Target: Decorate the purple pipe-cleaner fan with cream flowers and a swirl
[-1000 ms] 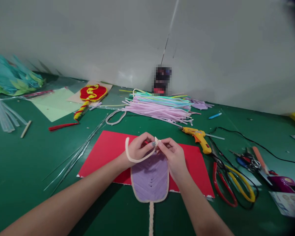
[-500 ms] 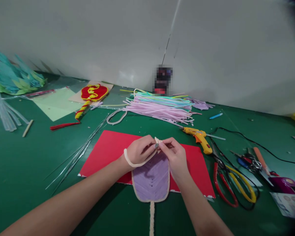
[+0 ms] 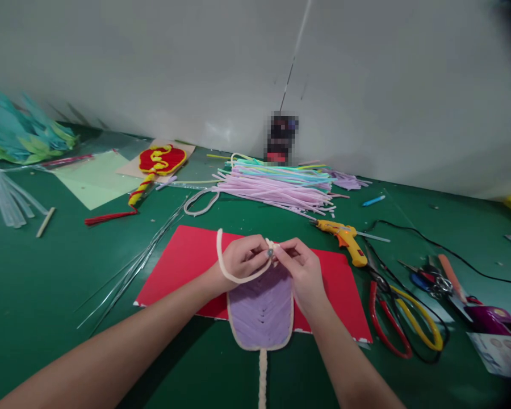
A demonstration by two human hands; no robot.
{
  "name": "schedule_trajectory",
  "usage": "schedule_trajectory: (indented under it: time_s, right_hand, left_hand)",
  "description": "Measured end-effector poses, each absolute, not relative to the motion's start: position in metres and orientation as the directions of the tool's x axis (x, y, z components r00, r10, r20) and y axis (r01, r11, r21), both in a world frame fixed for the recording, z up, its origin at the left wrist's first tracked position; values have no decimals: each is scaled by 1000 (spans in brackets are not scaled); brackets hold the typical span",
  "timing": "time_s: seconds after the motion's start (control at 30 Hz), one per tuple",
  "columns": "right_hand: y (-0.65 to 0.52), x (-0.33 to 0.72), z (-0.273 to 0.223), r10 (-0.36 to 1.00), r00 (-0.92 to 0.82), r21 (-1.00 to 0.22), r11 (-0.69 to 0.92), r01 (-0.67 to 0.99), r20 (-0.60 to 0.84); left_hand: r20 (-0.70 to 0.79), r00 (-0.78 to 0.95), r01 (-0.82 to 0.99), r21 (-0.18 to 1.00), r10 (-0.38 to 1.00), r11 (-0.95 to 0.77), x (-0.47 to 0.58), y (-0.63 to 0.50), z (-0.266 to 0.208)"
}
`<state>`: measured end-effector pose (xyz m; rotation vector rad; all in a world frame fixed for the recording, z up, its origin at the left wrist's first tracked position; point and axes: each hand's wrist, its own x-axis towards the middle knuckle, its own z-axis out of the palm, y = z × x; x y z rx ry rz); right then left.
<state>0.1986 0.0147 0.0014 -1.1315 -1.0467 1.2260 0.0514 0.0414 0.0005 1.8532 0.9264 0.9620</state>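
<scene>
**Close Work, Pinched Between Two Hands**

A braided cream handle (image 3: 262, 380) runs toward the wearer from the near edge of a red card (image 3: 179, 267), with the lilac fan (image 3: 262, 315) it belongs to lying partly over that edge. Above the card, the left hand (image 3: 241, 261) and right hand (image 3: 302, 270) meet, thumbs and fingertips pinching a short bend of cream pipe cleaner (image 3: 238, 279); its loose end curls around the left hand. Whether the pinched part touches the fan cannot be told. Good work here likely means gripping close to the bend, turning in small, even steps and keeping the tail clear of the fingers. Right of the card lie scissors (image 3: 380, 278); just past its far right corner, a yellow glue gun (image 3: 344, 238) shows an orange light. Beyond the card's far edge sits a pastel pipe-cleaner bundle (image 3: 276, 191), and to its far left, a red-and-yellow fan (image 3: 162, 162).
</scene>
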Motion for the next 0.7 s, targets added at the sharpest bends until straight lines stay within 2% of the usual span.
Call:
schedule_trajectory:
  time_s: [0.2,0.43,0.7]
  right_hand:
    - [17,204,6,997,-22,-983,-79,-167,-77]
    - [15,204,13,995,-77,-998,-62,-19,-61]
    - [18,202,12,989,-91,-992,-122,-33,-119]
  left_hand:
    - [177,548,96,958,818,-272,47,43,-3]
    - [216,405,139,946,888,-294,49,42,-2]
    - [289,357,241,890,888,-387,48,42,1]
